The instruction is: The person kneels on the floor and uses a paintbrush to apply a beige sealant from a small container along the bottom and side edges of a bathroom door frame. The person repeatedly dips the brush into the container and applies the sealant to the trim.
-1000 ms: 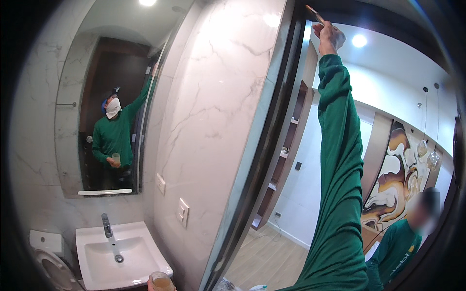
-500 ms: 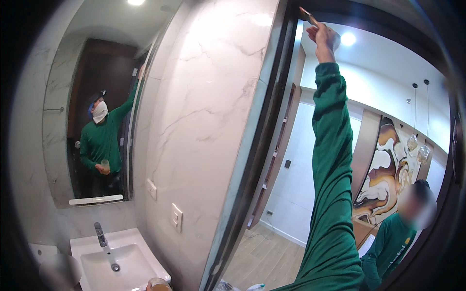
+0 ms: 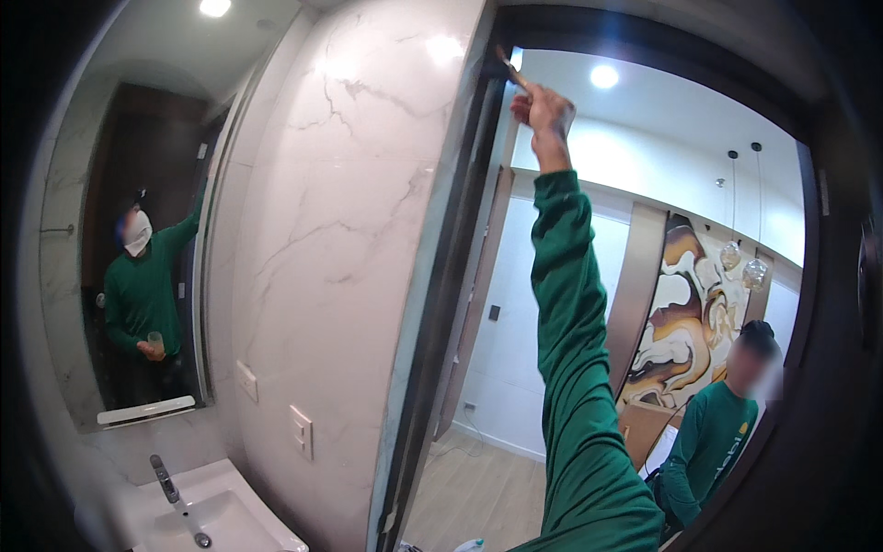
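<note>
High up at the doorway, my right hand [image 3: 549,112] is closed around a slim paintbrush [image 3: 515,72]. The brush points up and left, its bristle end at the upper left corner of the dark door frame [image 3: 644,26]; whether it touches is too small to tell. My left hand [image 3: 145,351] shows only in the mirror [image 3: 69,304], low in front of my body. Its fingers are wrapped around a small clear cup [image 3: 156,340], whose contents I cannot make out.
Lower left is a white sink [image 3: 262,529] with a chrome faucet [image 3: 164,478]. A marble-tiled wall [image 3: 349,230] carries switch plates [image 3: 301,432]. Beyond the doorway, at right, a person in green [image 3: 713,442] is near a swirled wall panel [image 3: 676,322]; glass pendant lamps [image 3: 754,273] hang there.
My view has shifted, so the doorway, mirror and sink sit farther left and lower. The brush stays by the frame's upper corner. The cup, directly visible before at the bottom edge, now shows only reflected.
</note>
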Available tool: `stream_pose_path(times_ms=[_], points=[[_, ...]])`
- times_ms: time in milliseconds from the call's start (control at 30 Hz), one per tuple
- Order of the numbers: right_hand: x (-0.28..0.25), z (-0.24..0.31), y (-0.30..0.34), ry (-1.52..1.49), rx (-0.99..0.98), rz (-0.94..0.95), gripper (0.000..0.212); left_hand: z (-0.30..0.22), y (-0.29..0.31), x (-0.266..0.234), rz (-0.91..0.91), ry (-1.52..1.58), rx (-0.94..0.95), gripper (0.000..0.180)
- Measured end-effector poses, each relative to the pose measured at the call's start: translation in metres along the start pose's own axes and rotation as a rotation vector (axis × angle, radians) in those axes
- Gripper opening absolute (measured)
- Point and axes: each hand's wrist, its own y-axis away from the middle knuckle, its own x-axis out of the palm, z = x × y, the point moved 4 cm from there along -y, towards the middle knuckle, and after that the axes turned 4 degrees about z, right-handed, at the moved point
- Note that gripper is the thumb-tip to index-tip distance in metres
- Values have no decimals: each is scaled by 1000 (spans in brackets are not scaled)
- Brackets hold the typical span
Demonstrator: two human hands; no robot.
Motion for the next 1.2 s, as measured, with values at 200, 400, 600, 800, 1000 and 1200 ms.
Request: stream_pose_path(times_ms=[200, 400, 600, 800, 1000, 1200], points=[[-22, 8, 72, 55, 86, 24, 26, 8, -12, -25, -277, 2, -103, 79], [-39, 7, 132, 102, 213, 147, 28, 11, -21, -26, -295, -19, -175, 81], [-52, 8, 177, 107, 314, 243, 30, 21, -20, -16, -334, 2, -150, 70], [-81, 22, 189, 220, 378, 410, 32, 18, 3, 17, -244, -1, -107, 53], [-117, 66, 153, 356, 299, 420, 31, 8, 11, 38, 541, -730, 274, 73], [-101, 70, 137, 435, 354, 568, 32, 17, 21, -2, -167, -542, 115, 87]])
